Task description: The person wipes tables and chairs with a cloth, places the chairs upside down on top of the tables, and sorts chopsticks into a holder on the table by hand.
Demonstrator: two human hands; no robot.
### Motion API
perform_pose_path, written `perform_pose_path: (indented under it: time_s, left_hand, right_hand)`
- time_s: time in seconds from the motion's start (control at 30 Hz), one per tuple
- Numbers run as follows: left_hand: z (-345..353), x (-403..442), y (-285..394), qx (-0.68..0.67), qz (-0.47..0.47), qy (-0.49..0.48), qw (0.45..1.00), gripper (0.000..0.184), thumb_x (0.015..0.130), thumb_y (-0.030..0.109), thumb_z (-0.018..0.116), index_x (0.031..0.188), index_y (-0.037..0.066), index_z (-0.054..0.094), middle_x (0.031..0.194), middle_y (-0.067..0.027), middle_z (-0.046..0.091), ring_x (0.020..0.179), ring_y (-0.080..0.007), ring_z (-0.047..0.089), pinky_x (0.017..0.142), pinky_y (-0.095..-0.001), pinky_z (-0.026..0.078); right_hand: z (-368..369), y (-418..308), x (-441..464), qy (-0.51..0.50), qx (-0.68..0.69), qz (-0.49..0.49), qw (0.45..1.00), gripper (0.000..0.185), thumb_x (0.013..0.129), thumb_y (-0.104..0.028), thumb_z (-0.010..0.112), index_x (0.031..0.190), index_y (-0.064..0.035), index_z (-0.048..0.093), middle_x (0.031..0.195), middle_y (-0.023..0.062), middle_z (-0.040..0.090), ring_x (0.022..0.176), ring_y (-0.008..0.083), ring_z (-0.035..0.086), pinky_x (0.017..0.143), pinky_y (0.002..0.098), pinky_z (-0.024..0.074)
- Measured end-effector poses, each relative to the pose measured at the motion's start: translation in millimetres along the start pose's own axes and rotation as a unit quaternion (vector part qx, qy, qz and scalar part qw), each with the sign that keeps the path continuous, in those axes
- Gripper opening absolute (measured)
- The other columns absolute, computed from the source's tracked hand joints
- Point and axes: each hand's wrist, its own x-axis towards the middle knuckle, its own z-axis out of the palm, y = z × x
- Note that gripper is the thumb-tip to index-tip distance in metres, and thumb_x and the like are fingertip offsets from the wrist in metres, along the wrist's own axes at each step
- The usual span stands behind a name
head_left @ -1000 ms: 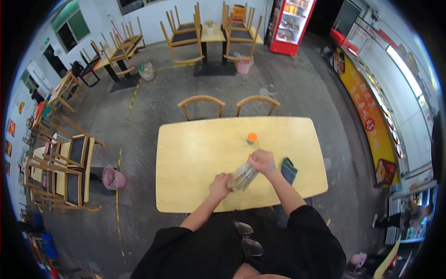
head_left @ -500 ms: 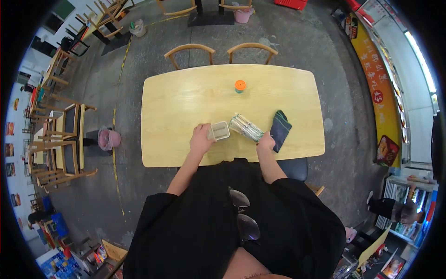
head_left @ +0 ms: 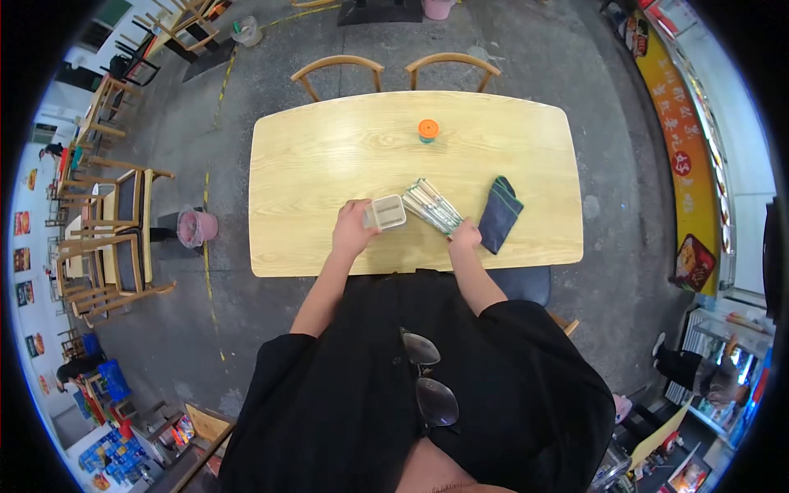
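Observation:
My left hand [head_left: 353, 228] is closed around a pale, open-topped plastic container [head_left: 388, 212], which is tilted so its inside faces me. In my right hand [head_left: 465, 235] is the near end of a bundle of paper-wrapped chopsticks [head_left: 432, 206]. The bundle slants up and left over the table, its far end close beside the container. Just right of my right hand lies a folded dark cloth [head_left: 500, 215] with green edging. An orange-lidded small jar [head_left: 428, 130] stands farther back on the table.
The light wooden table [head_left: 329, 148] has two wooden chairs [head_left: 337, 62] [head_left: 452, 59] along its far side. A dark-seated chair [head_left: 526, 284] is tucked at the near right. A pink bin [head_left: 196, 228] stands on the left floor. A person [head_left: 707, 374] is at the far right.
The view has shifted, so the table sits higher. The container is tipped more toward me, and the chopsticks' far ends have fanned out slightly. Both hands keep their holds.

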Motion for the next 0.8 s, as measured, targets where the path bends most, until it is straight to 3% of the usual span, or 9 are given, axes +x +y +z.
perform_pose_path:
  time_s: [0.13, 0.23, 0.33, 0.43, 0.53, 0.63, 0.8]
  left_hand:
    - [-1.2, -1.8, -0.4, -0.016, 0.010, 0.011, 1.000, 0.072, 0.063, 0.014, 0.090, 0.128, 0.011, 0.061, 0.126, -0.0126, 0.060, 0.122, -0.0345, 0.054, 0.101, -0.0427, 0.049]
    - [-2.0, 0.7, -3.6, -0.026, 0.017, 0.004, 1.000, 0.072, 0.062, 0.013, 0.090, 0.128, 0.011, 0.061, 0.126, -0.0128, 0.060, 0.122, -0.0346, 0.054, 0.101, -0.0426, 0.049]
    - [-2.8, 0.0, -2.8, -0.022, 0.017, 0.003, 1.000, 0.071, 0.063, 0.013, 0.089, 0.128, 0.011, 0.061, 0.127, -0.0129, 0.059, 0.122, -0.0348, 0.055, 0.101, -0.0426, 0.050]
    - [-1.0, 0.2, -4.6, -0.019, 0.019, 0.004, 1.000, 0.071, 0.063, 0.013, 0.089, 0.128, 0.012, 0.061, 0.128, -0.0126, 0.059, 0.122, -0.0343, 0.055, 0.101, -0.0427, 0.050]
    - [0.8, 0.7, -4.8, 0.005, 0.014, 0.018, 1.000, 0.072, 0.064, 0.015, 0.089, 0.130, 0.013, 0.059, 0.129, -0.0122, 0.059, 0.123, -0.0339, 0.054, 0.102, -0.0425, 0.050]
    - [-0.5, 5.4, -10.3, 0.018, 0.014, 0.018, 1.000, 0.072, 0.066, 0.019, 0.089, 0.131, 0.015, 0.059, 0.129, -0.0119, 0.059, 0.124, -0.0334, 0.053, 0.101, -0.0424, 0.050]
    - [-14.8, 12.0, -8.4, 0.044, 0.017, -0.025, 0.999, 0.087, 0.068, 0.024, 0.089, 0.145, 0.021, 0.049, 0.138, -0.0115, 0.053, 0.128, -0.0324, 0.052, 0.104, -0.0442, 0.049]
  right_hand:
    - [1.1, 7.8, 8.9, -0.029, -0.015, -0.012, 0.999, 0.036, 0.090, -0.031, 0.058, 0.094, 0.0034, 0.068, 0.085, 0.0167, 0.071, 0.067, 0.0288, 0.069, 0.051, 0.0436, 0.0566]
    - [-8.7, 22.7, 36.7, -0.131, -0.139, -0.045, 0.981, 0.038, 0.089, -0.033, 0.058, 0.098, 0.0013, 0.071, 0.089, 0.0186, 0.071, 0.071, 0.0323, 0.071, 0.057, 0.0455, 0.0582]
    - [-25.3, 31.2, 41.1, -0.127, -0.377, -0.265, 0.878, 0.039, 0.087, -0.034, 0.062, 0.111, -0.0036, 0.069, 0.081, 0.0178, 0.070, 0.070, 0.0356, 0.070, 0.063, 0.0438, 0.0584]
    - [-36.7, 28.2, 32.1, -0.137, -0.503, -0.348, 0.779, 0.048, 0.086, -0.041, 0.064, 0.121, -0.0081, 0.070, 0.100, 0.0228, 0.071, 0.091, 0.0399, 0.071, 0.082, 0.0472, 0.0574]
    - [-40.2, -2.3, -19.4, -0.116, -0.597, -0.353, 0.711, 0.055, 0.085, -0.051, 0.066, 0.120, -0.0088, 0.069, 0.129, 0.0209, 0.061, 0.118, 0.0397, 0.058, 0.100, 0.0494, 0.0480]
    - [-35.2, -25.9, -59.6, -0.119, -0.608, -0.390, 0.682, 0.085, 0.078, -0.064, 0.071, 0.139, -0.0069, 0.054, 0.140, 0.0203, 0.051, 0.130, 0.0425, 0.047, 0.106, 0.0506, 0.0422]
    - [-12.4, -13.7, -59.3, -0.152, -0.653, -0.388, 0.633, 0.120, 0.070, -0.070, 0.075, 0.151, 0.0041, 0.027, 0.145, 0.0227, 0.044, 0.132, 0.0403, 0.045, 0.106, 0.0518, 0.0426]
